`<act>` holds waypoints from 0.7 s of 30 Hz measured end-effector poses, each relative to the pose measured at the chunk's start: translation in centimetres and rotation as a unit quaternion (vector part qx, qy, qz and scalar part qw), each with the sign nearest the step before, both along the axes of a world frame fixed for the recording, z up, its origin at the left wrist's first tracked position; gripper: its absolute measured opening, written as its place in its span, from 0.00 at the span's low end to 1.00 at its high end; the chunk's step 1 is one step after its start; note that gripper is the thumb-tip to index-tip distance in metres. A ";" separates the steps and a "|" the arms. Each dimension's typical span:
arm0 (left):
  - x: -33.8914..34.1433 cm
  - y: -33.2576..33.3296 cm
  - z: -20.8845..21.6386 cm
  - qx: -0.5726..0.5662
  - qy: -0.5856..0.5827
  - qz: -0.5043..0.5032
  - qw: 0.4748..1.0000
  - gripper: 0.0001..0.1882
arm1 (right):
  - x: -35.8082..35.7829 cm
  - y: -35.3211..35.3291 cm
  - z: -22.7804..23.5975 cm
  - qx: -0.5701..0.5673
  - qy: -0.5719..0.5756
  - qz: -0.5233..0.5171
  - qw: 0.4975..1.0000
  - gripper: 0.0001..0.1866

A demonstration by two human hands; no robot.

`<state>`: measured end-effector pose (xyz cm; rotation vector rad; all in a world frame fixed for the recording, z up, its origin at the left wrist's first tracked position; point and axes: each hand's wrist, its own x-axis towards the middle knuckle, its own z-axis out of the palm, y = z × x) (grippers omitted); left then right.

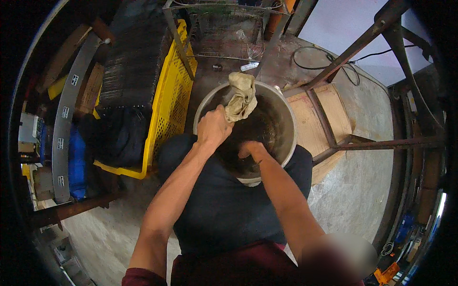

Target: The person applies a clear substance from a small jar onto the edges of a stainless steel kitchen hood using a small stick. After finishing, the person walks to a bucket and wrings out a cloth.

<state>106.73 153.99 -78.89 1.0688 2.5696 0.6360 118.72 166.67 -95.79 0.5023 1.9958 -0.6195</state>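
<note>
A round metal pot (291, 119) stands between my knees, its inside dark and stained. My left hand (214, 127) is closed on a crumpled beige cloth (242, 97), which sticks up over the pot's far left part. Down inside the pot, my right hand (251, 149) has its fingers curled toward the dark bottom. Whatever lies under those fingers is hidden by the hand and the shadow.
To the left stands a yellow perforated crate (167, 102) with dark stacked pieces. A metal rack (226, 35) rises beyond the pot. Rusty metal legs (322, 112) and a flat cardboard sheet (334, 107) are on the right. A black cable (329, 57) lies behind them.
</note>
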 end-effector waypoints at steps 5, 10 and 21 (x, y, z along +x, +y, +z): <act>0.1 0.9 -0.4 0.036 -0.015 -0.021 0.999 0.22 | 0.4 5.4 1.5 -0.036 0.125 -0.045 0.991 0.36; 0.1 0.6 0.3 0.033 -0.022 0.013 0.999 0.23 | 1.3 6.7 8.5 -0.037 0.244 -0.026 0.969 0.35; 0.3 1.7 -0.1 0.055 -0.025 -0.019 0.998 0.24 | 3.4 9.8 3.5 -0.107 0.407 -0.444 0.791 0.33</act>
